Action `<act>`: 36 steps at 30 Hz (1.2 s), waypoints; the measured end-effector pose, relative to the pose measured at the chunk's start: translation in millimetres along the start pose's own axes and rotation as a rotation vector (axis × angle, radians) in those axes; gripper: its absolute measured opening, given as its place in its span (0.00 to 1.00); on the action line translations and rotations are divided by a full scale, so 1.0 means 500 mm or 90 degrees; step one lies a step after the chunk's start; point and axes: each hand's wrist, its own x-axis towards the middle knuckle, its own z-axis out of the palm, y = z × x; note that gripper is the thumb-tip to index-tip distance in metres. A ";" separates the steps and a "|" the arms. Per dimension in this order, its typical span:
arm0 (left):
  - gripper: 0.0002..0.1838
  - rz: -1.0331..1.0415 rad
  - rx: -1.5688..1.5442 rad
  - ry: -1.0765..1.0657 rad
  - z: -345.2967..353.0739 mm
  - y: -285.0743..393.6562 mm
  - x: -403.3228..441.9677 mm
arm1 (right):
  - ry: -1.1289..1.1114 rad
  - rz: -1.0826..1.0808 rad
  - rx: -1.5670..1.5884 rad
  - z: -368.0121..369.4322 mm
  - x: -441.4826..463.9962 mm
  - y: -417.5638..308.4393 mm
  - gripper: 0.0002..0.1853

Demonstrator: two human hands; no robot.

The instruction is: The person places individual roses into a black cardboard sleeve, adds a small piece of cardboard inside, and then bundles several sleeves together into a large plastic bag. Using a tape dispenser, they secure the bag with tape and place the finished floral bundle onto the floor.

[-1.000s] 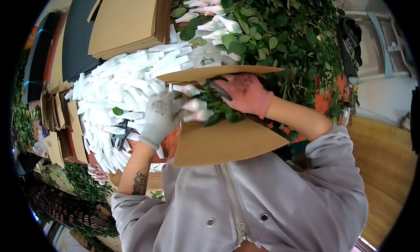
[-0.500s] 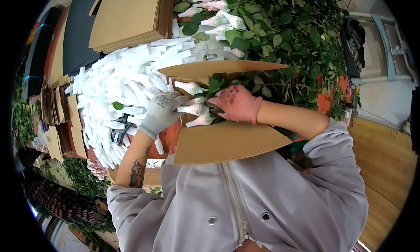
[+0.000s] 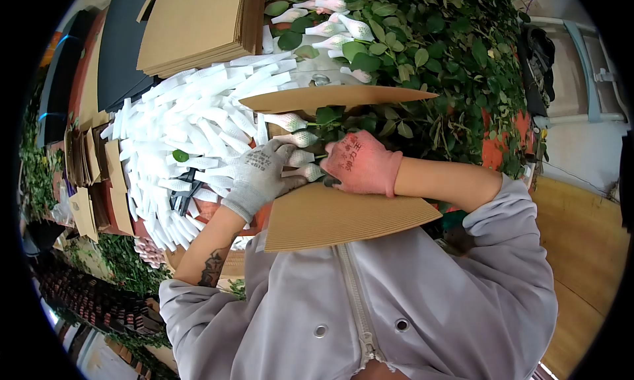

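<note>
Several rose buds in white mesh sleeves (image 3: 288,122) lie in a column on a piece of brown corrugated cardboard (image 3: 350,218), whose far flap (image 3: 337,99) stands up behind them. My left hand (image 3: 256,172), in a light grey glove, curls its fingers and thumb around the sleeved ends of the lower buds. My right hand (image 3: 360,162), in a pinkish-red glove, is closed just below the bud heads, at the stems. Its fingertips and the stems inside it are mostly hidden. Green leaves (image 3: 389,124) spread out beyond the right hand.
A heap of loose white mesh sleeves (image 3: 191,126) covers the left of the table, with a black tool (image 3: 187,192) among them. Stacked cardboard sheets (image 3: 191,30) stand at the back left. Leafy rose stems (image 3: 442,50) with sleeved buds fill the back right.
My left hand has moved down and right, its thumb now beside the lowest bud. My right hand has shifted slightly right and down along the stems.
</note>
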 end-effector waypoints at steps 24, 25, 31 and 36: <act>0.31 -0.025 0.255 -0.039 -0.001 0.041 0.016 | 0.261 0.164 -0.167 0.103 0.110 0.068 0.11; 0.31 -0.025 0.256 -0.039 0.004 0.037 0.016 | 0.288 0.156 -0.171 0.110 0.121 0.077 0.13; 0.31 -0.042 0.208 -0.095 0.003 0.039 0.017 | 0.256 0.152 -0.086 0.115 0.073 0.102 0.17; 0.31 0.098 0.231 0.025 0.008 0.014 0.029 | 0.274 0.168 -0.107 0.127 0.098 0.086 0.16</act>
